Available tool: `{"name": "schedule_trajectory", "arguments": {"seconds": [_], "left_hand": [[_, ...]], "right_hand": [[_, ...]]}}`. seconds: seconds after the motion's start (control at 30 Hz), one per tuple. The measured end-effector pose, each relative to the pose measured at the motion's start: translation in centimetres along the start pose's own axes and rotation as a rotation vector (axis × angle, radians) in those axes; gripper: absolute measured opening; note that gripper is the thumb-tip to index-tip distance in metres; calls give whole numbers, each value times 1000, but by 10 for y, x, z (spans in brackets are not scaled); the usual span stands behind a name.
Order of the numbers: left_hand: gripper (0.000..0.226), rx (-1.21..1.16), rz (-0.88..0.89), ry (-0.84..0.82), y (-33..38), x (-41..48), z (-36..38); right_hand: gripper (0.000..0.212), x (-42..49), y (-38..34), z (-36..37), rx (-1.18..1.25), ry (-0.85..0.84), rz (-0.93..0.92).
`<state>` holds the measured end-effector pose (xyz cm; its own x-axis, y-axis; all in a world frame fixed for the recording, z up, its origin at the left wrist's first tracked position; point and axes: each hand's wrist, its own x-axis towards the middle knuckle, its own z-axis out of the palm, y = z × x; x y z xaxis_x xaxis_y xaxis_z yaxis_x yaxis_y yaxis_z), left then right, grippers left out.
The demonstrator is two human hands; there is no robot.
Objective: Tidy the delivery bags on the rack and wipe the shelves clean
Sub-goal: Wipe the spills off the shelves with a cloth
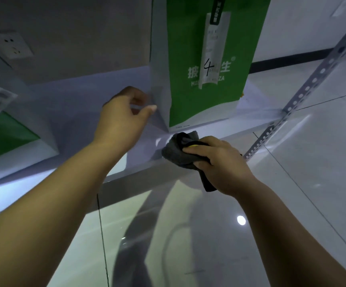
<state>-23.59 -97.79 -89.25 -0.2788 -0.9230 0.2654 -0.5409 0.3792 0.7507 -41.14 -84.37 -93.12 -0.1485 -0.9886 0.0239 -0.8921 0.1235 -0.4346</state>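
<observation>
A green and white delivery bag (pixel 207 59) stands upright on the white shelf (pixel 81 104), with a receipt marked "4" taped to its front. My left hand (pixel 122 119) sits against the bag's white left side, fingers curled and thumb pointing at it; I cannot tell whether it grips the paper. My right hand (pixel 219 162) is closed on a dark grey cloth (pixel 178 150) with a bit of yellow showing, pressed at the shelf's front edge just below the bag. A second green and white bag (pixel 6 133) stands at the far left, partly cut off.
A perforated metal upright (pixel 304 88) of the rack runs diagonally on the right. A wall socket (pixel 12 46) is on the wall behind the shelf. Glossy floor tiles (pixel 188 235) lie below, with a black skirting line at the right.
</observation>
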Motion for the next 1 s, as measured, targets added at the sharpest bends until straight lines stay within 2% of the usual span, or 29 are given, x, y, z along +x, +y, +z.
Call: {"name": "schedule_trajectory", "arguments": {"seconds": [0.13,0.23,0.43,0.6,0.73,0.87,1.0], "left_hand": [[8,17,-104,32,-37,-35,-21],[5,138,-133,17,-63,-56,-32],[18,444,-176,-121,-104,-78,-46],[20,522,-79,-116,-123,-77,-57],[21,522,2,-103,-134,-76,-63],[21,529,21,-123,-140,-72,-66],[19,478,3,-121,-145,-71,-66]], "right_hand": [[41,8,-30,14,81,15,-22],[41,13,-54,28,137,25,-40],[41,28,-87,56,139,78,26],[40,43,-112,94,23,80,73],[39,82,-117,104,-56,163,209],[17,131,-113,105,51,164,247],[42,173,-114,108,-155,70,171]]}}
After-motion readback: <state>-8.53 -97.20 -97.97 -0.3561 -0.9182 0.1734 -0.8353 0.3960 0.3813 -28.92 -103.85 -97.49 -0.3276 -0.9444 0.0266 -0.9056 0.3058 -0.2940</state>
